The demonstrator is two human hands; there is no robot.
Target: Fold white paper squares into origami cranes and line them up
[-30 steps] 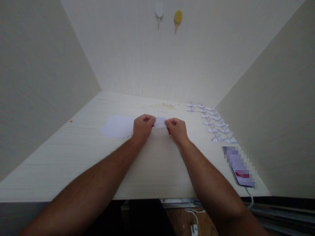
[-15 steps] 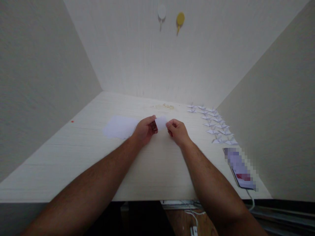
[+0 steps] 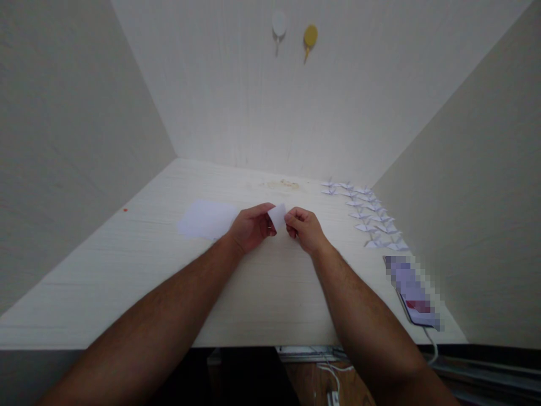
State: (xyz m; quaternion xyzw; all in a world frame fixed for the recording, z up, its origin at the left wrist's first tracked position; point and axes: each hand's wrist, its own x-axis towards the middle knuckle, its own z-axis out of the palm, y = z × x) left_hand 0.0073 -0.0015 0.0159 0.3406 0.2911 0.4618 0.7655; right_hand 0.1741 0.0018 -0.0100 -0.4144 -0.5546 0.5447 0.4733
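Between my two hands, above the middle of the desk, is a small white piece of paper (image 3: 278, 215). My left hand (image 3: 253, 226) grips its left side, thumb on top and fingers curled beneath. At the right edge, my right hand (image 3: 305, 228) pinches the paper between thumb and forefinger, its other fingers curled in. Whether the paper has folds in it is too small to make out. Left of my left hand lies a stack or sheet of white paper (image 3: 206, 217), flat on the desk and partly behind that hand.
Several folded white paper cranes (image 3: 374, 217) stand in rows at the right. Nearer me lies a phone (image 3: 412, 290), its screen blurred, with a white cable (image 3: 431, 344). Walls enclose the pale desk (image 3: 262, 299); a white hook (image 3: 279, 25) and a yellow hook (image 3: 310, 36) hang on the back one.
The small paper has tilted and shows a narrower, more angled shape. My left hand has shifted slightly right, closer to my right hand, which has barely moved.
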